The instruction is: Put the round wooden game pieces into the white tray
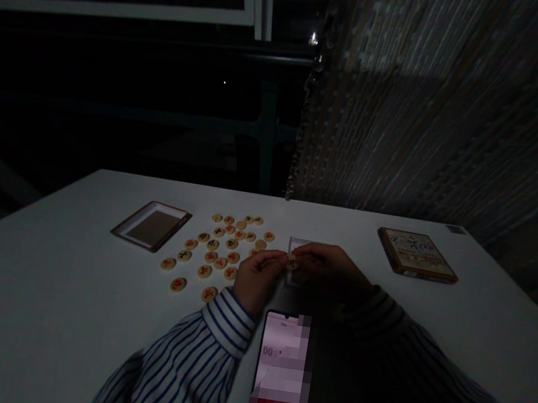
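Note:
Both my hands meet over the middle of the white table [31, 301]. My left hand [258, 275] and my right hand [327, 264] pinch one round wooden game disc [292, 263] between their fingertips. Several more discs [221, 251], marked in red or black, lie scattered flat on the table just left of my hands. A small pale square sheet or tray [299, 243] lies under my right hand, mostly hidden. Both sleeves are white with blue stripes.
An open shallow box tray [151, 225] lies left of the discs. A printed box lid [417, 254] lies at the right. A lit phone [279, 378] rests between my forearms near the front edge. A curtain hangs behind the table; the room is dark.

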Tool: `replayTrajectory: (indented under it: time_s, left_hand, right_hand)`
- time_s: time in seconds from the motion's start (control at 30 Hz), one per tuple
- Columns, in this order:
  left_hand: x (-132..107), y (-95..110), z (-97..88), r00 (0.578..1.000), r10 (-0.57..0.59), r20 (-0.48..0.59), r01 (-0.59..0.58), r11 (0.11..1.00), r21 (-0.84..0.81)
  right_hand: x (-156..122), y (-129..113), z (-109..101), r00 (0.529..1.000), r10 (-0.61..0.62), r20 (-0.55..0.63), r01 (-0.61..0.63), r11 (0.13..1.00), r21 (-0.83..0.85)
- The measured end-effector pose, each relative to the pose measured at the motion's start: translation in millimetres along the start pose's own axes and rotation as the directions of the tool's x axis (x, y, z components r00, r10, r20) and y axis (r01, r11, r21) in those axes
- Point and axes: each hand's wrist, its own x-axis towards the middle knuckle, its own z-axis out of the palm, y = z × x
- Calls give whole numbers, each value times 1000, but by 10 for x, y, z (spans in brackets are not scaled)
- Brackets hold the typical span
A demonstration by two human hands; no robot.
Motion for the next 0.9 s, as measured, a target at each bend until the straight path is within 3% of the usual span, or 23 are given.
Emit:
replayTrajectory:
  time_s: [0.17, 0.4, 0.9]
  left_hand:
    - [4, -16, 0, 999, -21, 25, 22, 999, -37]
    - [-1, -5, -7, 999, -31, -18, 30, 998, -55]
    - [8, -37, -14, 998, -57, 1, 57, 996, -75]
  right_hand:
    - [26, 34, -1, 999, -36, 12, 36, 999, -31]
    - [-9, -7, 6, 1000, 5, 19, -5, 1000, 29]
    - [-34, -60, 5, 1000, 9, -8, -10, 1000, -27]
